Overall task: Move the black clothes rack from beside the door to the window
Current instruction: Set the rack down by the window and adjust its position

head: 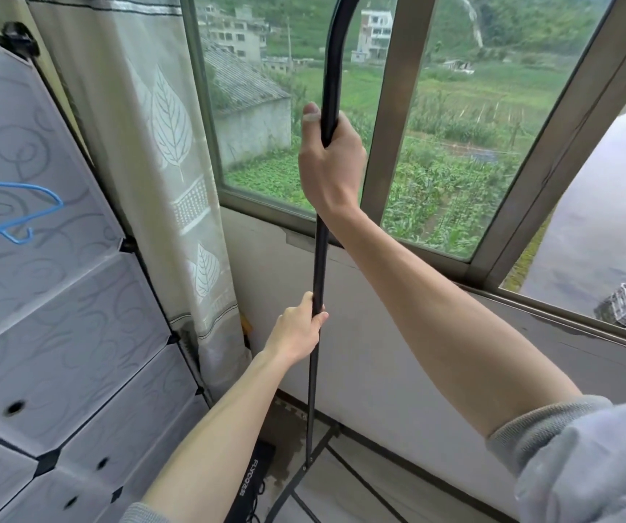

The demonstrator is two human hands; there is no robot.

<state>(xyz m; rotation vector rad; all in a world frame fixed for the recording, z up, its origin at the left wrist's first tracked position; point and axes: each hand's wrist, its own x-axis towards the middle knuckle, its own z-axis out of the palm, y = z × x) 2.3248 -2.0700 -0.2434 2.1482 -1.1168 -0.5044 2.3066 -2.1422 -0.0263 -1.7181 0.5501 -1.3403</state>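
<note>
The black clothes rack [319, 258] stands right in front of the window [451, 118], its thin upright pole running from the top of the view down to a black base frame on the floor. My right hand [328, 160] grips the pole high up, level with the window glass. My left hand [298, 328] grips the same pole lower, in front of the wall under the sill. The rack's top curves out of view.
A translucent plastic cube wardrobe [58, 296] fills the left side, with a blue hanger [17, 209] hooked on it. A leaf-patterned curtain [160, 145] hangs beside the window. A black box [251, 481] lies on the floor next to the rack's base.
</note>
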